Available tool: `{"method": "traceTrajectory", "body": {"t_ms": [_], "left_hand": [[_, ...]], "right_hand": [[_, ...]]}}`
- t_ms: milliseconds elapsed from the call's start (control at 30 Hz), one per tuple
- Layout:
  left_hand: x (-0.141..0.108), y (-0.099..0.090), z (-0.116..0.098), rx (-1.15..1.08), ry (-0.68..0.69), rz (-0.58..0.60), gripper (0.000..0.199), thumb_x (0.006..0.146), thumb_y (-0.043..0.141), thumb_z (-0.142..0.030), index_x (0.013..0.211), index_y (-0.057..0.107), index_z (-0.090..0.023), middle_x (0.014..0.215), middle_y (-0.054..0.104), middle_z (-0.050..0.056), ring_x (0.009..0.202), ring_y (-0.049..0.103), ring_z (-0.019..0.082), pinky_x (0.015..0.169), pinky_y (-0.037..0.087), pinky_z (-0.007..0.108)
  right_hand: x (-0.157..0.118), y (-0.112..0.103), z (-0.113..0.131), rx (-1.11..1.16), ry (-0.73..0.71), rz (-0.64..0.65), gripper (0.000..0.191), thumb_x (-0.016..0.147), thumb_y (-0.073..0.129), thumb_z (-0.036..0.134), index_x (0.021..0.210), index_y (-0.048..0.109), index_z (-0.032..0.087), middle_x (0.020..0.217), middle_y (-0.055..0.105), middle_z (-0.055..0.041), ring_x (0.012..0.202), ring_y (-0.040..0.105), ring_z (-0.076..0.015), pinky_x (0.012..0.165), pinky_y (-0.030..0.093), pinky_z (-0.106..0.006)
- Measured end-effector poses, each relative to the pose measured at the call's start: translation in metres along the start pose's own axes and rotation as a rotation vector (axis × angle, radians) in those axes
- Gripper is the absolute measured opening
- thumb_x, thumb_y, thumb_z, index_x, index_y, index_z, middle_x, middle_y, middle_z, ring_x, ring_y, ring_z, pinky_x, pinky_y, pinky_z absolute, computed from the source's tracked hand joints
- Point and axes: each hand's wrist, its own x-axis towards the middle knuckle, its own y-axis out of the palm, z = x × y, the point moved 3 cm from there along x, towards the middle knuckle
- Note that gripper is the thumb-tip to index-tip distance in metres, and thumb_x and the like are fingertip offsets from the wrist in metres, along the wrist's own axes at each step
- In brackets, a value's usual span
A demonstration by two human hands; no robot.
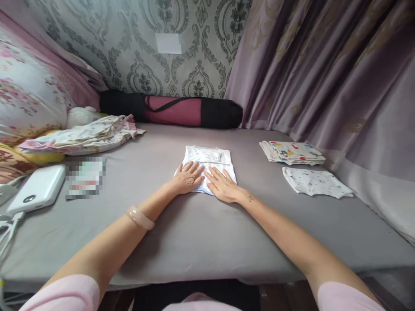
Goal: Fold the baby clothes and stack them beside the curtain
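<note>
A small white garment (pixel 207 153), with pale blue on its near part, lies partly folded on the grey-covered surface in front of me. My left hand (pixel 188 176) rests flat on its near left part, fingers spread. Beside it, my right hand (pixel 222 183) presses flat on the near right part, its fingers also apart. Both palms hide much of the cloth's near edge. Neither hand grips anything.
Right of me lie a stack of folded patterned cloths (pixel 295 153) and a spotted folded garment (pixel 317 182). To the left are a white power bank (pixel 39 188), a blurred packet (pixel 86 177) and piled clothes (pixel 94 134). A long black-and-maroon bag (pixel 175 111) lies against the wall.
</note>
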Motion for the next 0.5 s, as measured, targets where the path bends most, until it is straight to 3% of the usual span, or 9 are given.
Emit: {"method": "traceTrajectory", "body": {"t_ms": [200,300,400,500], "left_hand": [[0.002,0.002,0.001,0.002,0.028,-0.002,0.059,0.101,0.021,-0.048,0.155,0.02,-0.025,0.163,0.015,0.007,0.15,0.008,0.029,0.117,0.007,0.059],[-0.004,0.002,0.007,-0.019,0.105,-0.04,0.059,0.101,0.021,-0.048,0.154,0.024,-0.023,0.162,0.018,0.01,0.15,0.01,0.03,0.117,0.008,0.059],[-0.023,-0.002,0.016,-0.053,0.225,-0.118,0.06,0.1,0.025,-0.052,0.152,0.028,-0.023,0.161,0.022,0.011,0.15,0.012,0.029,0.118,0.009,0.057],[-0.052,-0.008,0.033,-0.087,0.302,-0.222,0.057,0.098,0.035,-0.053,0.148,0.037,-0.025,0.157,0.032,0.012,0.145,0.026,0.03,0.116,0.021,0.054]], "right_hand": [[-0.036,0.004,0.02,0.02,-0.096,0.03,0.063,0.102,0.022,0.045,0.156,0.015,0.013,0.162,0.009,-0.0108,0.15,0.004,-0.0216,0.122,0.002,-0.047],[-0.061,0.001,0.031,0.074,-0.124,0.05,0.064,0.102,0.025,0.047,0.156,0.018,0.013,0.162,0.011,-0.0114,0.15,0.006,-0.0228,0.122,0.005,-0.047],[-0.089,-0.009,0.037,0.189,-0.164,0.066,0.057,0.103,0.028,0.046,0.152,0.032,0.018,0.16,0.021,-0.0088,0.149,0.014,-0.0235,0.122,0.01,-0.047],[-0.11,-0.022,0.03,0.33,-0.182,0.009,0.045,0.104,0.03,0.04,0.141,0.051,0.026,0.152,0.043,-0.0035,0.142,0.034,-0.0202,0.12,0.025,-0.042]]}}
